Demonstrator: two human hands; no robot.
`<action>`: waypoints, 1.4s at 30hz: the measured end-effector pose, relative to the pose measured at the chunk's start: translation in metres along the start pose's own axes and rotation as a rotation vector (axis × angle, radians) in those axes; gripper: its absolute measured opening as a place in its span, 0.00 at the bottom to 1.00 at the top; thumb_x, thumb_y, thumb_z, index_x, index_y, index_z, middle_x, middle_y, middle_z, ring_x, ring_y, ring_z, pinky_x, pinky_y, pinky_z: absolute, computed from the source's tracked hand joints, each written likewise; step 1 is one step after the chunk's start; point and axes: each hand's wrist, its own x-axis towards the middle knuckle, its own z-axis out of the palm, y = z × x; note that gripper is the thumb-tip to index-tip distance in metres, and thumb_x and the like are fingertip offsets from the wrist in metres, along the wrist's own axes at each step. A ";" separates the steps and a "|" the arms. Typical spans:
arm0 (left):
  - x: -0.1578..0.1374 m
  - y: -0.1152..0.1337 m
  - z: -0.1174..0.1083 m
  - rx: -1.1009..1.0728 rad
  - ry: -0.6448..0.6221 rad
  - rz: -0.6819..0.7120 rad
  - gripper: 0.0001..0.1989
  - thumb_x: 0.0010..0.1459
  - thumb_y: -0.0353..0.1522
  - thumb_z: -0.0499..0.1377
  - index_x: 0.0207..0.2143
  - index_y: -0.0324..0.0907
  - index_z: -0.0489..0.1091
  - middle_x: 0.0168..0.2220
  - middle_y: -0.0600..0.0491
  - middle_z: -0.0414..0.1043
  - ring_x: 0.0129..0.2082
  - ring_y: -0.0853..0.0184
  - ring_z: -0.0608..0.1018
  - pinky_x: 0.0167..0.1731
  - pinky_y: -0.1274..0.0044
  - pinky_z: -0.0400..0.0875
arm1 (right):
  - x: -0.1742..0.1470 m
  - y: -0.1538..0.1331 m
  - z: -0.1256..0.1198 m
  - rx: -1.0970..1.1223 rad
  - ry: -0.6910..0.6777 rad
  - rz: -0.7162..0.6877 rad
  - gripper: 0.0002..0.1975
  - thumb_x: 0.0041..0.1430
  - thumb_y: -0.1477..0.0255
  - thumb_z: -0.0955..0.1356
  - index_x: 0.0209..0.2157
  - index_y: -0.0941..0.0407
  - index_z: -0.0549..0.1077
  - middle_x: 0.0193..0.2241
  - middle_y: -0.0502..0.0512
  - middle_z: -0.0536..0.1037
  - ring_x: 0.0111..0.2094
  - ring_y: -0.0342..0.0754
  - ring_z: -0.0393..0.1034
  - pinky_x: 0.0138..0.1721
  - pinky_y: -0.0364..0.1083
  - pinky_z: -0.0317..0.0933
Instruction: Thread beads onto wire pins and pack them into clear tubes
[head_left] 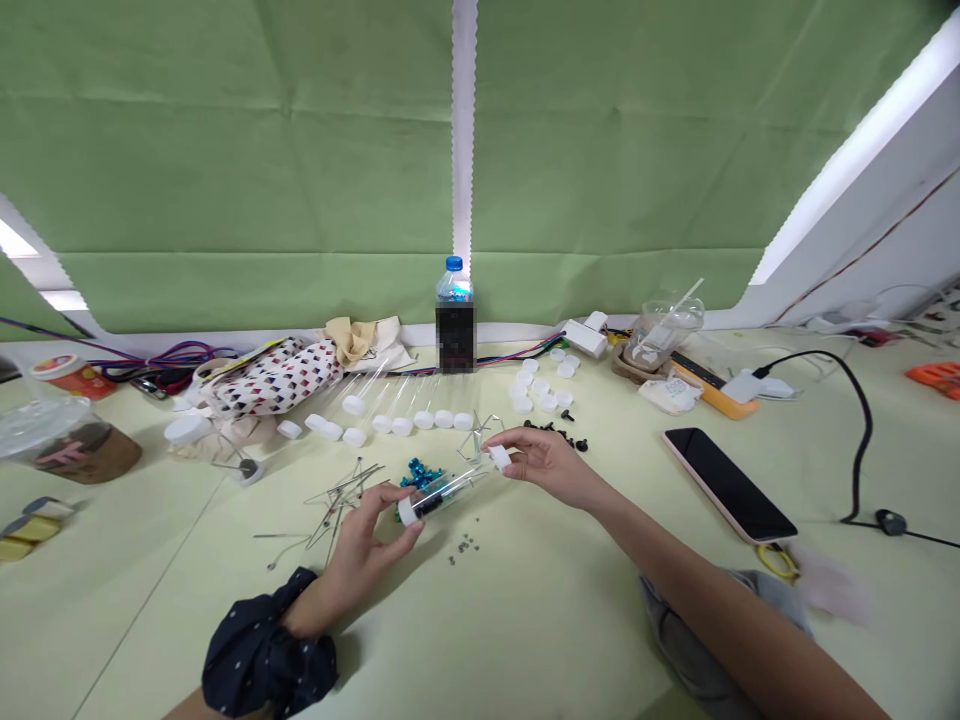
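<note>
A clear plastic tube [461, 484] lies slantwise between my hands, just above the table, with dark pieces inside its lower left end. My left hand [366, 537] grips that end between thumb and fingers, around a white end cap [407, 511]. At the upper right end, my right hand [551, 466] pinches another white cap [499, 458]; whether it is seated on the tube I cannot tell. Blue metallic parts [420, 473] lie behind the tube, partly hidden by it. Tiny grey bits [465, 545] are scattered in front, and thin metal rods [337, 505] lie left.
Capped clear tubes [405, 395] lie in a row at the back, near loose white caps [547, 400] and black screws [577, 444]. A water bottle [454, 290] stands behind. On the right are a phone [727, 485] and a black cable [862, 430]; a cup [82, 445] is far left.
</note>
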 end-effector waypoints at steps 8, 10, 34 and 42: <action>-0.001 0.005 -0.003 0.082 -0.030 0.061 0.17 0.55 0.31 0.58 0.47 0.45 0.61 0.44 0.48 0.67 0.47 0.61 0.70 0.46 0.68 0.67 | -0.001 0.002 -0.001 -0.021 0.003 0.014 0.17 0.49 0.70 0.71 0.43 0.55 0.74 0.45 0.59 0.72 0.43 0.49 0.68 0.45 0.49 0.63; -0.001 0.007 -0.003 0.093 -0.031 0.066 0.17 0.55 0.31 0.58 0.48 0.45 0.61 0.44 0.48 0.67 0.47 0.61 0.70 0.46 0.68 0.67 | -0.001 0.003 -0.001 -0.028 0.009 0.013 0.17 0.49 0.70 0.71 0.43 0.55 0.74 0.45 0.59 0.72 0.44 0.50 0.68 0.46 0.50 0.63; 0.004 0.014 -0.003 0.114 0.007 0.062 0.15 0.55 0.33 0.58 0.46 0.44 0.63 0.42 0.48 0.69 0.45 0.60 0.72 0.44 0.67 0.68 | -0.002 0.003 0.010 -0.095 0.071 -0.043 0.16 0.52 0.69 0.69 0.44 0.53 0.73 0.44 0.57 0.74 0.45 0.50 0.67 0.48 0.51 0.61; 0.011 0.049 -0.007 0.159 -0.109 0.082 0.16 0.57 0.34 0.56 0.49 0.48 0.65 0.46 0.49 0.69 0.46 0.60 0.70 0.47 0.65 0.65 | -0.010 -0.017 0.028 -0.355 0.061 -0.283 0.23 0.52 0.67 0.69 0.52 0.47 0.67 0.50 0.55 0.70 0.49 0.53 0.63 0.49 0.53 0.60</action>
